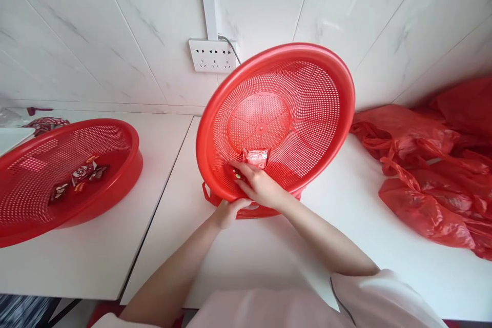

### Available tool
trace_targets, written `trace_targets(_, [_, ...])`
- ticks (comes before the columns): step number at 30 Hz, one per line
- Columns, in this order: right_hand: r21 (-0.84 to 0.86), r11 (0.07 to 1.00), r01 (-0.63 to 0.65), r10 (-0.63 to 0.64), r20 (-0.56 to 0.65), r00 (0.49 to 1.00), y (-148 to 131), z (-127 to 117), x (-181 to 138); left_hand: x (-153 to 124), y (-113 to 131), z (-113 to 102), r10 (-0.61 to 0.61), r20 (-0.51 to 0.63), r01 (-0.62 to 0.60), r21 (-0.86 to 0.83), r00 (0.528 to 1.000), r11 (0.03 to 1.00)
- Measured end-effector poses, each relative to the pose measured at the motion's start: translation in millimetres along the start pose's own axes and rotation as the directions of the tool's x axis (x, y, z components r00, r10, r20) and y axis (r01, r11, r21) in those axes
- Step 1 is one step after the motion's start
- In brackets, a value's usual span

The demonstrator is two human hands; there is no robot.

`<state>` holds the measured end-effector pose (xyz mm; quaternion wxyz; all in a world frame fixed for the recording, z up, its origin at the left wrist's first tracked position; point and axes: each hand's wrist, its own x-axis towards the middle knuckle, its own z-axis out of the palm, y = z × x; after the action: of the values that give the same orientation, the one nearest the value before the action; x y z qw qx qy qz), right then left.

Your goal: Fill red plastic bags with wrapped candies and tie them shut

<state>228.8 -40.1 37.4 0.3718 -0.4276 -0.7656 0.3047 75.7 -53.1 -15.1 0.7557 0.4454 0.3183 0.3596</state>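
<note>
A round red perforated basket (307, 87) stands tilted up on its edge on the white table, its inside facing me. My left hand (227, 212) is closed on its lower rim. My right hand (258, 184) reaches inside the basket, fingers pinched on small red-wrapped candies (257, 157) lying against the basket's lower wall. A second red basket (115, 174) lies flat at the left with several wrapped candies (79, 178) inside.
A heap of red plastic bags (434, 174) lies on the table at the right. A wall socket (212, 55) with a cable sits above the tables. A gap (161, 215) runs between the two white tables. More wrapped items (46, 124) lie at the far left.
</note>
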Motion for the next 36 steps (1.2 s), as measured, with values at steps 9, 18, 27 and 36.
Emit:
trace_targets(9, [0.868, 0.358, -0.345, 0.507, 0.129, 0.852, 8.8, -26.7, 7.6, 7.8, 24.8, -22.8, 0.104, -0.120, -0.110, -0.042, 0.987, 0.993])
trace_targets(18, [0.767, 0.521, -0.376, 0.362, 0.201, 0.910, 3.6, -36.9, 2.1, 11.4, 38.7, -39.8, 0.194, -0.152, -0.203, -0.043, 0.969, 0.978])
trace_targets(27, [0.711, 0.633, -0.306, 0.334, 0.105, 0.937, 3.9, -31.2, 2.1, 11.8, 38.4, -40.5, 0.186, -0.163, -0.194, -0.032, 0.969, 0.981])
trace_targets(36, [0.793, 0.498, -0.350, 0.405, 0.144, 0.903, 1.6, -31.2, 3.4, 12.7, 35.2, -43.1, 0.201, -0.186, -0.212, -0.044, 0.962, 0.976])
